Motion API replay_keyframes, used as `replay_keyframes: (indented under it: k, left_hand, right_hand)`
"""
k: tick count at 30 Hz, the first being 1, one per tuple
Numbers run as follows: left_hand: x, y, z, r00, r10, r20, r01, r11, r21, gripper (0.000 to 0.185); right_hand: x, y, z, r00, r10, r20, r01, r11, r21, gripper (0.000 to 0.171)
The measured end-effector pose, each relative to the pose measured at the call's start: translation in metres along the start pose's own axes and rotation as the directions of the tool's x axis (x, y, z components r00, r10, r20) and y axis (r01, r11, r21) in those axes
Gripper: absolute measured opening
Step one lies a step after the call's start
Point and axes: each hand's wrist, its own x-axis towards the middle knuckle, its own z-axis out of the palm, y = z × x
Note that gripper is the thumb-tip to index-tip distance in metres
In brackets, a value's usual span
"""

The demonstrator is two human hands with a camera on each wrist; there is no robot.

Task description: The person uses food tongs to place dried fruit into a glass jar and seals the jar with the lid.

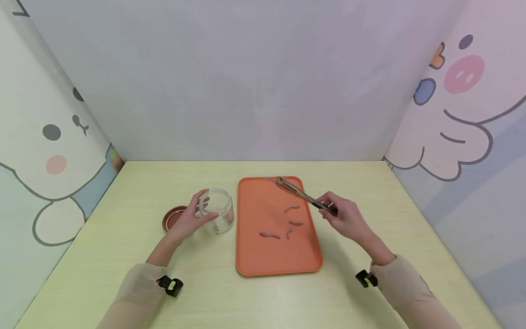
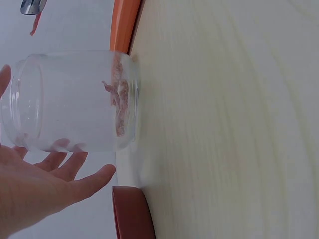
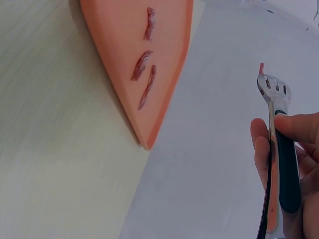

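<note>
My left hand [image 1: 189,222] holds a clear glass jar [image 1: 223,219] near its rim, thumb on one side and fingers on the other. Inside the jar, reddish wrinkled strips, like dried meat [image 2: 119,99], lie on the bottom. The fingers of my right hand [image 1: 343,215] grip metal tongs [image 1: 297,190] with dark handle panels. The tongs' tips pinch one thin reddish strip [image 3: 261,68], raised over the far end of an orange tray [image 1: 275,256]. Several similar strips [image 1: 269,235] lie scattered on the tray.
A reddish-brown round lid [image 1: 169,218] lies on the pale wooden table [image 1: 205,292], left of the jar and partly behind my left hand. A plain pale panel [image 1: 255,91] stands along the table's back, with cartoon-printed panels at both sides.
</note>
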Motion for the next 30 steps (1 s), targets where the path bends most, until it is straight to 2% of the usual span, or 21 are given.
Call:
replay_keyframes:
  k: [13, 30]
  left_hand:
    - [0.000, 0.000, 0.000, 1.000, 0.005, -0.003, -0.005, 1.000, -0.004, 0.073]
    - [-0.001, 0.001, 0.000, 1.000, 0.006, 0.001, -0.005, 1.000, -0.015, 0.072]
  right_hand:
    - [0.014, -0.020, 0.006, 0.997, -0.075, 0.006, 0.075, 0.997, 0.023, 0.026]
    - [0.019, -0.038, 0.041, 0.989, -0.134, 0.055, 0.126, 0.984, 0.129, 0.024]
